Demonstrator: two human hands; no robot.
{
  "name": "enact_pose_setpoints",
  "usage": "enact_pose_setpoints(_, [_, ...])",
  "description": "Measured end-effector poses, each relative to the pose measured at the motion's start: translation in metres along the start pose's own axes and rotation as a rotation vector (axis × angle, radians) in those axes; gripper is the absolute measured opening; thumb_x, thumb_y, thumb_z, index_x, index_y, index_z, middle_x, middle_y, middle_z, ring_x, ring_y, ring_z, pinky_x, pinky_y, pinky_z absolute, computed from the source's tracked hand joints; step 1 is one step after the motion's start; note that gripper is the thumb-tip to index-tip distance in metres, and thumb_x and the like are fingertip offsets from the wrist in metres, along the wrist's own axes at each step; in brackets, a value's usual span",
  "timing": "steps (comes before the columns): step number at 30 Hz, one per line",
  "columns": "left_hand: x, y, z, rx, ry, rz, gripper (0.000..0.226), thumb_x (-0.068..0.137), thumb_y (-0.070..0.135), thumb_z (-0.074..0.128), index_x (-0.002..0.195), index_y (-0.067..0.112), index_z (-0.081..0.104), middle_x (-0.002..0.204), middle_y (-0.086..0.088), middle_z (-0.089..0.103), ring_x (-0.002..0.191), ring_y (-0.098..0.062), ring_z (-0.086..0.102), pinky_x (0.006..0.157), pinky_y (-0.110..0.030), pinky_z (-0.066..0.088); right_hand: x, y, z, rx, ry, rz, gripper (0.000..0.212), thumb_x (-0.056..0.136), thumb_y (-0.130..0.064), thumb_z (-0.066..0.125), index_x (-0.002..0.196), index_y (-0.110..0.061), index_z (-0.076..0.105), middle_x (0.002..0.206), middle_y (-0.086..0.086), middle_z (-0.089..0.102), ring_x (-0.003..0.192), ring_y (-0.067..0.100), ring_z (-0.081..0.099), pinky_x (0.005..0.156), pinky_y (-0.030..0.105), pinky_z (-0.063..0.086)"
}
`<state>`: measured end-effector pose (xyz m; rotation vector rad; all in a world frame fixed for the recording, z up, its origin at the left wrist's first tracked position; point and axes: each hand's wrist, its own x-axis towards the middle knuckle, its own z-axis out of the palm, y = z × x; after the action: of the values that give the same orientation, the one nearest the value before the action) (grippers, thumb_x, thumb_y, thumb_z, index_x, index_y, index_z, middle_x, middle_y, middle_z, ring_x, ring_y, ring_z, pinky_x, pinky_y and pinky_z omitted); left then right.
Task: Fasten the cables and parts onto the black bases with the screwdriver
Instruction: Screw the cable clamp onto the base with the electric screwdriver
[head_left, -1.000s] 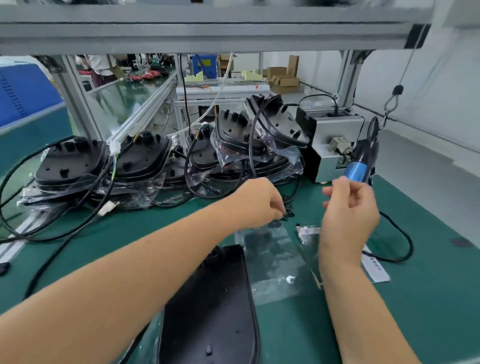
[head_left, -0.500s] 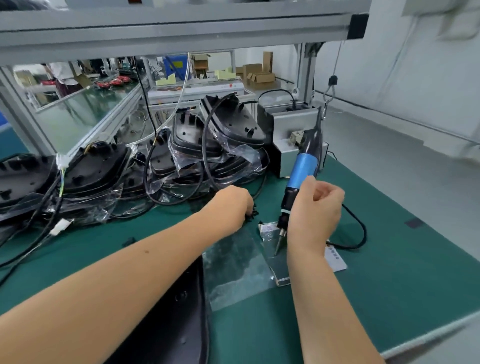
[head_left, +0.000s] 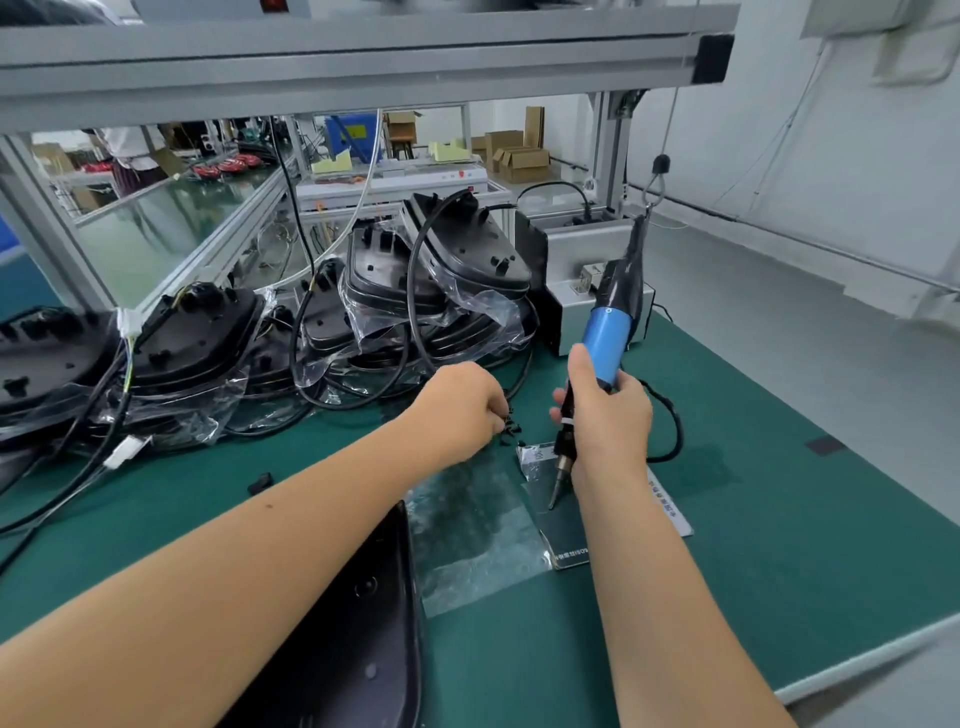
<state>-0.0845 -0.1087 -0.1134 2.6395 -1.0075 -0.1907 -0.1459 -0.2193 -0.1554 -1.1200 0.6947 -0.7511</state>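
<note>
My right hand (head_left: 605, 421) grips the blue and black electric screwdriver (head_left: 605, 338), which hangs from a hook; its bit points down at a small shiny bag (head_left: 556, 525) on the green mat. My left hand (head_left: 460, 408) reaches over a pile of small black parts (head_left: 511, 428), fingers curled and pinching at them. One black base (head_left: 348, 639) lies flat at the near edge under my left forearm. Several more black bases with cables (head_left: 457, 260), wrapped in clear plastic, are stacked along the back.
A grey metal box (head_left: 576, 260) stands at the back right behind the screwdriver. A clear plastic sheet (head_left: 472, 535) lies between the base and the bag. A white connector (head_left: 122, 452) and loose black cables trail on the left. The table edge runs at the right.
My right hand has taken hold of the hanging screwdriver and pulled it down, so its bit now points at the small bag. My left hand stays over the small black parts.
</note>
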Motion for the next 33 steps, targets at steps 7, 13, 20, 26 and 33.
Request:
enact_pose_setpoints(7, [-0.051,-0.019,-0.024,-0.604,0.042,0.032,0.011,0.087,0.011,0.069,0.088,0.021,0.073,0.071,-0.003,0.073,0.055,0.001,0.060,0.054,-0.011,0.047,-0.010,-0.032,0.005,0.476,-0.272,0.145,0.026,0.089,-0.036,0.068,0.091,-0.014,0.056,0.066,0.002,0.067,0.051,0.010,0.061,0.054,0.026,0.055])
enact_pose_setpoints(13, [-0.089,-0.038,-0.039,-0.698,0.128,0.008,0.019,0.080,0.009,0.076,0.080,0.028,0.073,0.078,0.006,0.075,0.070,-0.003,0.069,0.064,-0.009,0.049,-0.052,-0.073,0.035,0.806,-0.398,0.002,0.021,0.090,-0.027,0.066,0.091,-0.014,0.050,0.063,-0.001,0.057,0.049,0.009,0.048,0.047,0.024,0.044])
enact_pose_setpoints(20, [-0.117,-0.046,-0.045,-0.892,0.174,0.018,0.024,0.080,0.004,0.074,0.079,0.028,0.075,0.080,-0.002,0.075,0.067,-0.004,0.066,0.058,-0.009,0.046,-0.086,-0.090,0.054,0.735,-0.451,-0.145,0.019,0.091,-0.027,0.064,0.088,-0.014,0.051,0.064,-0.002,0.055,0.051,0.010,0.045,0.048,0.025,0.042])
enact_pose_setpoints(26, [-0.130,-0.053,-0.043,-0.949,0.221,-0.038,0.019,0.080,0.012,0.075,0.083,0.031,0.074,0.077,-0.003,0.074,0.068,-0.006,0.065,0.066,-0.021,0.050,-0.099,-0.087,0.062,0.675,-0.483,-0.166,0.018,0.091,-0.026,0.065,0.090,-0.014,0.052,0.065,-0.001,0.054,0.051,0.010,0.045,0.048,0.025,0.042])
enact_pose_setpoints(33, [-0.143,-0.059,-0.038,-1.000,0.291,-0.054,0.021,0.079,0.008,0.075,0.081,0.030,0.075,0.076,-0.007,0.074,0.071,-0.017,0.063,0.076,-0.036,0.052,-0.110,-0.081,0.068,0.650,-0.505,-0.148,0.019,0.089,-0.029,0.067,0.086,-0.015,0.054,0.065,-0.001,0.055,0.051,0.010,0.046,0.048,0.025,0.043])
